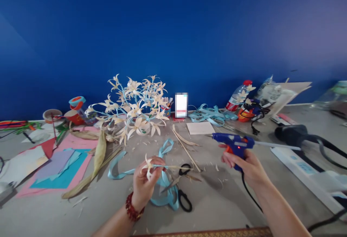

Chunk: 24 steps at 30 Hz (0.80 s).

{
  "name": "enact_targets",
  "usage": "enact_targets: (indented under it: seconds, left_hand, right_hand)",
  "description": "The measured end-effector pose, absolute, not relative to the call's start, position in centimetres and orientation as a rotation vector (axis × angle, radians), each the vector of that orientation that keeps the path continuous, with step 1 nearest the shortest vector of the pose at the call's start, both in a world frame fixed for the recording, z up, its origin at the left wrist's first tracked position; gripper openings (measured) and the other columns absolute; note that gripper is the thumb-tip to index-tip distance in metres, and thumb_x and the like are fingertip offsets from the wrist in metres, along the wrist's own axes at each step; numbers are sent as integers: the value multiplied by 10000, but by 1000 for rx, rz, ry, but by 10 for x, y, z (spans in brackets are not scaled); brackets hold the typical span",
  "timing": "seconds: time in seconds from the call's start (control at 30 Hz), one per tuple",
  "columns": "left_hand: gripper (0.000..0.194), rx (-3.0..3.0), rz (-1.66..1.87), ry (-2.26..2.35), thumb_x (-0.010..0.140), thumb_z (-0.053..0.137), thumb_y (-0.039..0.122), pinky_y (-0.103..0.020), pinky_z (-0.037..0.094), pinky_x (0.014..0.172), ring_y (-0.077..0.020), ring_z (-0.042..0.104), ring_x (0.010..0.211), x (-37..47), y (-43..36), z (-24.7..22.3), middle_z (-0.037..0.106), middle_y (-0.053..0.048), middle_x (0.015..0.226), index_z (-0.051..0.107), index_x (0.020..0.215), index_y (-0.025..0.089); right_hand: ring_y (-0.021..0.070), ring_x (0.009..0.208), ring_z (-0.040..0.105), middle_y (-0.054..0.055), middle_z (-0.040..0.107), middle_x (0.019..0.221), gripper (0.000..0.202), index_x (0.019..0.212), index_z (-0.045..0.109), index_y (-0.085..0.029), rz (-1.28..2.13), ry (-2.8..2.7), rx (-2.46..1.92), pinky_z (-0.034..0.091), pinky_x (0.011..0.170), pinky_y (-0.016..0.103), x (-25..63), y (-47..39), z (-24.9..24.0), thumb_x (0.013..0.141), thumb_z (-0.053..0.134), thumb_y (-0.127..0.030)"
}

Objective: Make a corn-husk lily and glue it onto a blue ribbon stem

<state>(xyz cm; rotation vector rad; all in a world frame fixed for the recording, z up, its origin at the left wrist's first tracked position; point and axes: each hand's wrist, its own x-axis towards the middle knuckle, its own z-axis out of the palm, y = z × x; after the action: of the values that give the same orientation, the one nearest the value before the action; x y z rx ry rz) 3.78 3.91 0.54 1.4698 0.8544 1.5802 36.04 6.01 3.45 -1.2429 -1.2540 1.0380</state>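
Observation:
My left hand (145, 184) is closed on a small cream flower (148, 167), its stem partly wrapped in light blue ribbon and pointing right. My right hand (248, 166) grips a blue glue gun (235, 143) by its handle, nozzle to the left, with a red light lit and a white glue stick (278, 145) out of its back. Black-handled scissors (185, 200) lie on the table to the right of my left hand. Light blue ribbon (166, 193) runs loosely under and around that hand.
A bunch of cream flowers (141, 106) stands at the back. Dry husks (101, 153) and coloured paper sheets (54, 179) lie left. Behind are blue ribbon (210, 114), a bottle (238, 97) and white card (200, 128). A white power strip (303, 179) is at right.

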Motion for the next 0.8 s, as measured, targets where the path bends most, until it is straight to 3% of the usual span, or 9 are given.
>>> enact_targets:
  seconds: [0.17,0.23,0.37,0.53,0.8]
  left_hand:
    - [153,1619,1606,860,871,585,115,-372,555,743,-239,659,867,34,39,7,709,-71,863,719,888,185]
    - [164,1695,1631,838,864,583,103,-416,542,815,-242,665,883,32,39,8,719,-59,862,716,896,195]
    - [172,1810,1675,803,854,584,98,-441,534,847,-236,678,863,32,38,13,731,-45,857,708,902,208]
    - [154,1861,1681,813,848,599,115,-425,550,814,-237,691,843,33,37,21,737,-43,833,707,901,211]
    - [194,1873,1668,763,846,585,94,-431,543,827,-230,684,835,33,37,22,733,-44,841,699,943,216]
  right_hand:
    - [137,405,476,-18,528,472,432,866,685,-142,1421,-1180,-1094,397,441,280,316,9,39,688,771,-527]
    - [117,390,440,-10,541,496,471,857,690,-143,1417,-1175,-1218,381,420,269,302,-7,33,674,767,-571]
    - [141,475,511,46,653,704,534,1052,651,-172,1290,-1260,-1353,441,446,268,289,-15,26,682,767,-541]
    - [171,586,558,42,635,701,258,848,676,-182,1119,-1738,-1159,472,519,249,286,-1,43,797,671,-436]
    - [164,610,552,10,618,696,220,839,657,-179,1042,-1781,-1184,454,554,238,281,-1,51,815,662,-397]
